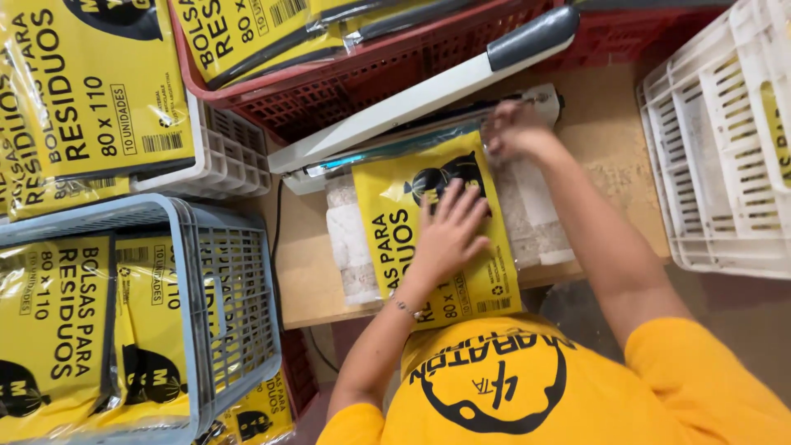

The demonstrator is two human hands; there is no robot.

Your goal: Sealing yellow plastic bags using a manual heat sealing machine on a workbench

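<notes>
Hands: left hand lies open, flat on the yellow bag pack under the heat sealer, right hand pinches its top edge, where fingers risk burning if the raised bar drops.

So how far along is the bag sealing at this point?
Done, it seems: yellow packs fill the blue crate and red basket. In hand: the left hand presses a yellow pack flat, the right hand at its top edge under the raised sealer arm. Left: closing the arm; the white crate looks nearly bare.
</notes>
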